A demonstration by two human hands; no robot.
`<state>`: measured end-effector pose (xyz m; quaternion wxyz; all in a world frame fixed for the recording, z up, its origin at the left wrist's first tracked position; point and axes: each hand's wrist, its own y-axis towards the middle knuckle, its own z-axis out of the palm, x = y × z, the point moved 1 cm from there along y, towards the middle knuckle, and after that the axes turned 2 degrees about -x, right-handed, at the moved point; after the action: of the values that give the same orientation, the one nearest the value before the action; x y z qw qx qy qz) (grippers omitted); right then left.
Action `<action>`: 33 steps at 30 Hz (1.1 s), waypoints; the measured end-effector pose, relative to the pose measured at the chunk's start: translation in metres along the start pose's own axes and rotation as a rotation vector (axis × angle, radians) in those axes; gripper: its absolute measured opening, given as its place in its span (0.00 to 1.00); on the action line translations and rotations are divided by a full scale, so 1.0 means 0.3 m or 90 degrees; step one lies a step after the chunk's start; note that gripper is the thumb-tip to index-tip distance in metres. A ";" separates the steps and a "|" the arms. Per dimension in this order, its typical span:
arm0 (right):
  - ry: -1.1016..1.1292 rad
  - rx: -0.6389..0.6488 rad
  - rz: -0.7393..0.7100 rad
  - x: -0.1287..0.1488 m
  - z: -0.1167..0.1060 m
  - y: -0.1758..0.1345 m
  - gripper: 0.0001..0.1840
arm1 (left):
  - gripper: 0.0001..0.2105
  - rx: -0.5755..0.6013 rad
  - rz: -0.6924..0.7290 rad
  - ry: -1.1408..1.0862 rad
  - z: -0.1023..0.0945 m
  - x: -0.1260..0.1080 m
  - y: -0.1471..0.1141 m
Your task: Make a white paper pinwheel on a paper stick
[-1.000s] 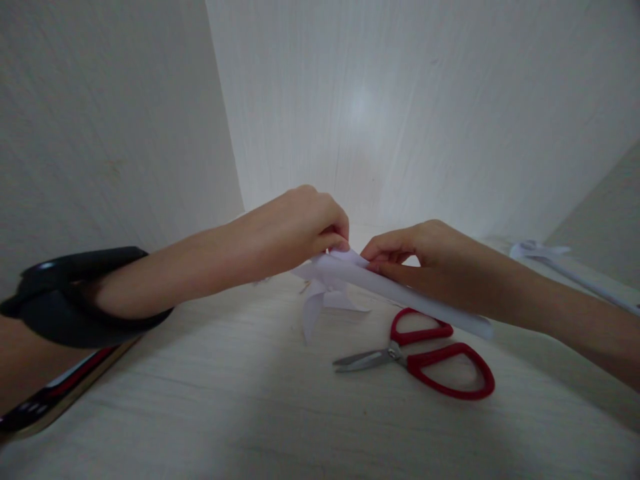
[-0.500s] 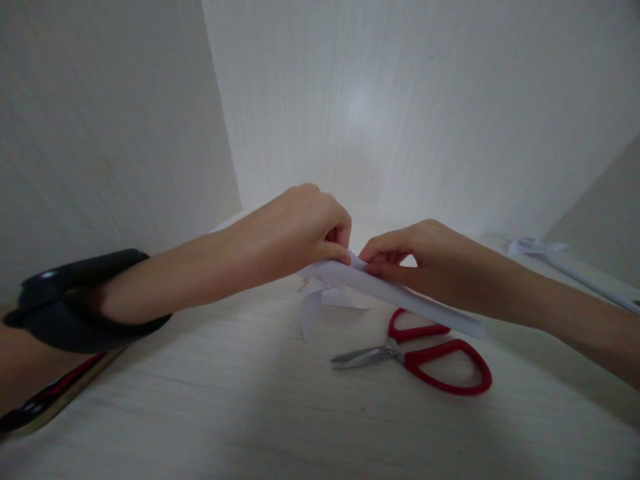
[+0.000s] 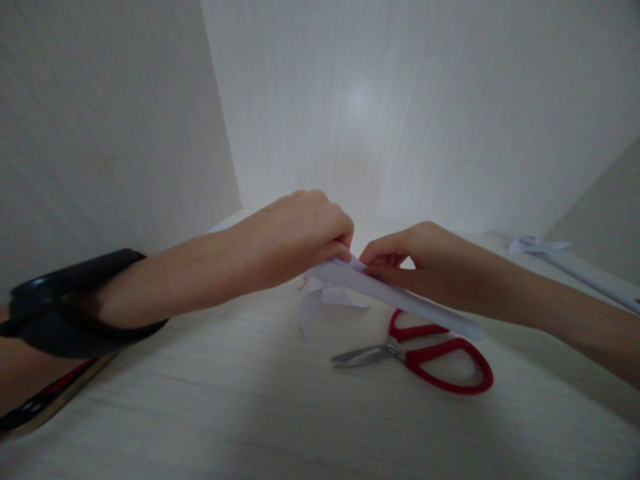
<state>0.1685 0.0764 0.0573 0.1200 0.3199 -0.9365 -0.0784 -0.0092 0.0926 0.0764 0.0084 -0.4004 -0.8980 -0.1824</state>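
Under the head camera, as I look on: one worktop, pale, with streaked grey grain, running back to an upright rear panel of similar finish, which carries a soft bright patch. A left panel meets it at a straight corner; a greyer right panel stands at far right.

Item, between both hands above the worktop: a paper tube, white, smooth, rolled. Its long axis slants from the left fingertips down to the right and towards the wearer, the blunt end at lower right, overlapping one scissor handle in view.

Left hand: fingers curled, thumb closed in, pinching paper at the tube's left end; black band at the wrist. Right hand: thumb and fingertips together on the tube's upper edge, a small gap behind them.

Also: white paper blades, curved and pointed, below the tube; scissors, red loop handles, grey metal blades pointing left; at right, a slim paper stick with curled white head.
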 end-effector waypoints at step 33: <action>-0.104 -0.168 -0.092 0.033 0.014 0.002 0.13 | 0.17 0.022 -0.044 -0.039 0.001 -0.017 -0.008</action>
<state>0.1594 0.0711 0.0551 0.0784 0.3604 -0.8994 -0.2347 -0.0074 0.0875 0.0744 -0.0184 -0.3740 -0.9142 -0.1550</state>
